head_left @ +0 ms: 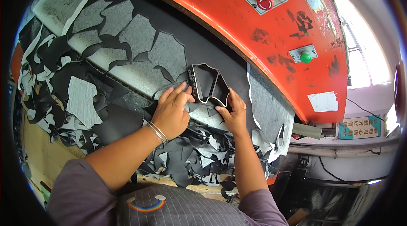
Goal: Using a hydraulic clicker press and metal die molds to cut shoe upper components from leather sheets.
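Note:
A metal cutting die [215,83] with a dividing bar stands on a black leather-like sheet [178,24], close to the sheet's near edge. At its right corner, my right hand [235,113] grips the die's wall, thumb on the near side and fingers along the outer side. My left hand [170,113] lies to the left of the die with its fingers stretched out over the sheet's edge, the fingertips close to the die's left wall. Left of the die, several shaped holes in the sheet show the grey board [137,35] underneath.
An orange-red machine beam [237,22] spans the far side, carrying a red button [264,2] and a green button [305,57]. Black and grey offcuts [182,158] are heaped along the near side and at left. A bright window [366,39] is at right.

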`<state>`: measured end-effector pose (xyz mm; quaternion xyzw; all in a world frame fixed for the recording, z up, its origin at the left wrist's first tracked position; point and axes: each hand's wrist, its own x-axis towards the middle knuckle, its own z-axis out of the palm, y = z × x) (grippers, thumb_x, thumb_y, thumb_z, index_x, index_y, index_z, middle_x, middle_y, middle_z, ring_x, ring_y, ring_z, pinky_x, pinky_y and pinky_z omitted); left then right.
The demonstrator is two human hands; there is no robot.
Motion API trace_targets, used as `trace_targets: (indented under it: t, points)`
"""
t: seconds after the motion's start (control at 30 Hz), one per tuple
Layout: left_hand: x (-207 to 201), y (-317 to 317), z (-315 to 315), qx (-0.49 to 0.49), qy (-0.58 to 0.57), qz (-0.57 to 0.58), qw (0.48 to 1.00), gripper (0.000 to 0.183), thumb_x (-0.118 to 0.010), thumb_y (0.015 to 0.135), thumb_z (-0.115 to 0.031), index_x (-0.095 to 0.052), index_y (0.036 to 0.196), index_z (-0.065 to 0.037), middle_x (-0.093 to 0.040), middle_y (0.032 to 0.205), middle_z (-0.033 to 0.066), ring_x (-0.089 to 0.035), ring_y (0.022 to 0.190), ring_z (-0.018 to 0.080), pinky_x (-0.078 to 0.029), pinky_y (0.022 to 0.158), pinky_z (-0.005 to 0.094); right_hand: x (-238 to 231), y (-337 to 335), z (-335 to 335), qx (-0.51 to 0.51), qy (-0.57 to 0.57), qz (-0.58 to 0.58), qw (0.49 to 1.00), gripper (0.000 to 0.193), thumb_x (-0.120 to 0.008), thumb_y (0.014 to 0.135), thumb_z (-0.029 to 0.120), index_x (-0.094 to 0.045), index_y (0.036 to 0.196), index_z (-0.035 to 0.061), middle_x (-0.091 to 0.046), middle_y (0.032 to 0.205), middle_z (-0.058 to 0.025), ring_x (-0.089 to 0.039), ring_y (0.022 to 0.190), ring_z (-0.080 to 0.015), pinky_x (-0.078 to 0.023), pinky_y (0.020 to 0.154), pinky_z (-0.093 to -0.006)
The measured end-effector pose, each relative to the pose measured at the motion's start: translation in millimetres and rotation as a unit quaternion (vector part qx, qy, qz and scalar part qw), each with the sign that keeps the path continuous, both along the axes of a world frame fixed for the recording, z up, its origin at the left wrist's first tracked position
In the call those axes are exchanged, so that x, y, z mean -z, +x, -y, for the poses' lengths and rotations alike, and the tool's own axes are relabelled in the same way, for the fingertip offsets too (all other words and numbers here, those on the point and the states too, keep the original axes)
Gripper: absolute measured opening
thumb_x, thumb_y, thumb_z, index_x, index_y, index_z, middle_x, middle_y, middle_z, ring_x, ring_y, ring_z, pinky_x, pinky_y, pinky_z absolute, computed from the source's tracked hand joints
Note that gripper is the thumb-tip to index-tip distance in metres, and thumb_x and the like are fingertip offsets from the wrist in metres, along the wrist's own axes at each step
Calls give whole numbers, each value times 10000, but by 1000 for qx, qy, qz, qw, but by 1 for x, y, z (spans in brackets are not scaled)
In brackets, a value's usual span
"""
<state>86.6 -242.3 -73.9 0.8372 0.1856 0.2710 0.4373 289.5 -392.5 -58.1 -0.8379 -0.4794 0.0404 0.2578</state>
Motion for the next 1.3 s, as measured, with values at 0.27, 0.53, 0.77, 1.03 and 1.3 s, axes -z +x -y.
trace_targets:
  t: [0.27, 0.53, 0.77, 1.03, 1.3]
  points:
    - [-4, 3, -5, -9, 29, -11, 999, 307, -515, 761, -19, -482, 1065, -37, -540, 1300, 203, -379, 1339, 303, -209, 1112, 439, 0, 1, -4, 3, 13, -24, 1000, 739, -801, 704, 305, -493, 1337, 82, -534, 1296, -166, -500, 1130, -325, -391, 982, -401]
    - [2, 3, 1, -23, 43, 9, 999, 331, -517, 757, -21, -477, 1085, -42, -542, 1297, 212, -380, 1338, 315, -195, 1106, 454, 2, 2, -3, -6, -14, 26, 1000, 774, -779, 723, 351, -452, 1377, 98, -518, 1325, -151, -462, 1186, -336, -330, 1025, -406]
    - [8, -1, 2, -51, 38, 43, 997, 321, -516, 754, 7, -466, 1069, -29, -577, 1247, 194, -421, 1309, 306, -232, 1100, 446, 2, 4, 4, -26, 65, -138, 988, 862, -759, 706, 143, -331, 1450, 65, -523, 1295, -168, -457, 1225, -279, -314, 1069, -358]
    - [12, -6, 4, -47, 3, 63, 997, 337, -503, 757, 41, -426, 1072, -51, -599, 1221, 151, -433, 1300, 298, -225, 1091, 454, 5, -3, 6, -23, 68, -147, 987, 814, -745, 721, 133, -364, 1438, 77, -529, 1310, -153, -479, 1205, -254, -285, 1075, -351]
    - [7, 0, 6, -40, 25, 30, 998, 327, -510, 762, 18, -415, 1066, -55, -584, 1260, 160, -409, 1319, 291, -202, 1100, 454, 1, 4, 6, -30, 2, -10, 1000, 725, -767, 748, 270, -457, 1382, 101, -527, 1327, -129, -475, 1185, -291, -308, 1036, -372]
